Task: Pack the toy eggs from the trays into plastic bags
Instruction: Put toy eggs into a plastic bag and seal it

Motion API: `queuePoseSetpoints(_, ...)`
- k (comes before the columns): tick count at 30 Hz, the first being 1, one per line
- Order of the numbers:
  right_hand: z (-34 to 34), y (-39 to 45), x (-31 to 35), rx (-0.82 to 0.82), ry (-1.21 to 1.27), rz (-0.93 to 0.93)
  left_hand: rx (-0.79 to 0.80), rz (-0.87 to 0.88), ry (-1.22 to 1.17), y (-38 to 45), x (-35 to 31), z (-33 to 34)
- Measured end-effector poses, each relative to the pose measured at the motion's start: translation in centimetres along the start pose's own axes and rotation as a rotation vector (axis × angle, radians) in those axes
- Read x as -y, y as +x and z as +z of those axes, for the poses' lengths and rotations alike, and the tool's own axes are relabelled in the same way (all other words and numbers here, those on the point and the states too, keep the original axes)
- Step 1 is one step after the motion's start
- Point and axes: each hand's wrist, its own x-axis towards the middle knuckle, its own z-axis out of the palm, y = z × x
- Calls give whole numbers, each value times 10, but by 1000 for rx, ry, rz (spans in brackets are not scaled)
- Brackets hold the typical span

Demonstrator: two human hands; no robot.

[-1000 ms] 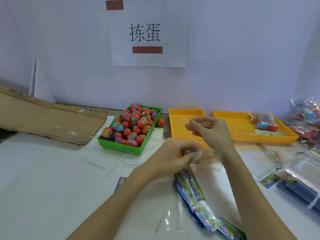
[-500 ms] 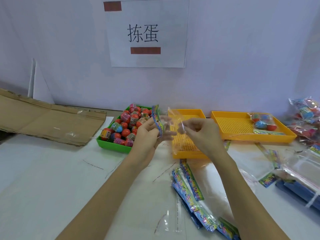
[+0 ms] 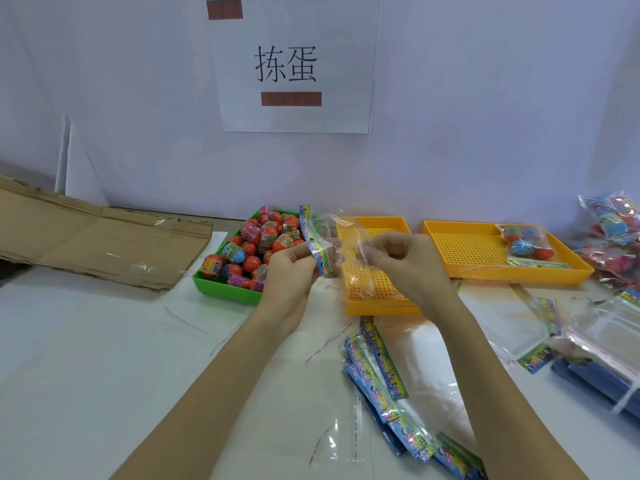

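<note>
A green tray [image 3: 221, 289] heaped with several red, blue and pink toy eggs [image 3: 263, 237] stands left of centre. In front of it I hold up one clear plastic bag [image 3: 353, 258] with a colourful header strip. My left hand [image 3: 294, 271] pinches the bag at that strip. My right hand [image 3: 398, 261] pinches the clear film on the other side. The bag holds no eggs. It hangs over an orange perforated tray [image 3: 377, 306].
A second orange tray [image 3: 464, 251] at the right holds a filled bag of eggs [image 3: 526, 240]. More filled bags [image 3: 613, 230] pile at the far right. Flat empty bags [image 3: 381, 379] lie near me. Flattened cardboard [image 3: 97, 244] lies at the left.
Both hands lifted the bag from the pile on the table to in front of the trays. My left hand took the header strip while my right kept the clear film.
</note>
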Motion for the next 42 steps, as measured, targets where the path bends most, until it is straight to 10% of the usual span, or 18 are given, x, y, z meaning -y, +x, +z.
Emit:
queuePoseSetpoints(3,-8,3,-2,-141,11,108,-146,75,347,3,3,-4)
queuePoseSetpoints(9,8,-5,4,142,-126,134,-100,41,436,-1,2,-4)
queuePoseSetpoints(15,-13,1,0,-281,-19,116,-129,318,934,-1,0,-8)
queuePoseSetpoints(20,-24,-1,-4,-314,69,209,-45,476,1295,-2,1,-8)
queuePoseSetpoints(29,-18,-1,4,-180,138,266,-94,709,1422,-3,-3,-9)
queuePoseSetpoints(36,-25,-2,16,324,588,527,-14,1084,1206,-3,-2,-3)
queuePoseSetpoints(42,-16,0,22,-99,357,386,-50,819,776,-8,-14,-1)
